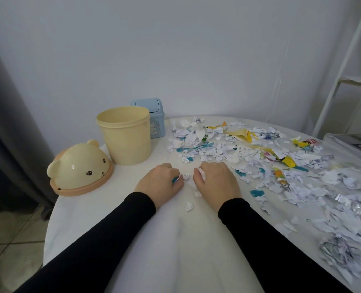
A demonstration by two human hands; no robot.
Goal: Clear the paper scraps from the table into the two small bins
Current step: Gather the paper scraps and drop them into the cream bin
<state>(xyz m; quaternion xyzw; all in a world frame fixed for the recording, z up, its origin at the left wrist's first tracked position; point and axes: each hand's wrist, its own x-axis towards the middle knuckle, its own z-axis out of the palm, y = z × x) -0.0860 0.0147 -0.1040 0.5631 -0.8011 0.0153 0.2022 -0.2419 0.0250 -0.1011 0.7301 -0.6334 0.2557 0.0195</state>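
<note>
Torn paper scraps point(260, 157), mostly white with teal and yellow bits, cover the right half of the round white table point(116, 225). A cream bin point(125, 135) stands open at the back left, with a small blue swing-lid bin point(156, 118) behind it. My left hand point(159, 183) rests on the table with its fingers curled round a teal and white scrap. My right hand point(216, 186) lies beside it, fingers curled round white scraps. A few loose white scraps point(189, 206) lie between and just in front of my hands.
The cream bin's bear-face lid point(80, 169) lies at the table's left edge. A white shelf frame point(344, 66) stands at the right, with a stack of papers point(353, 144) below it. A grey curtain point(8, 127) hangs at the left above a tiled floor.
</note>
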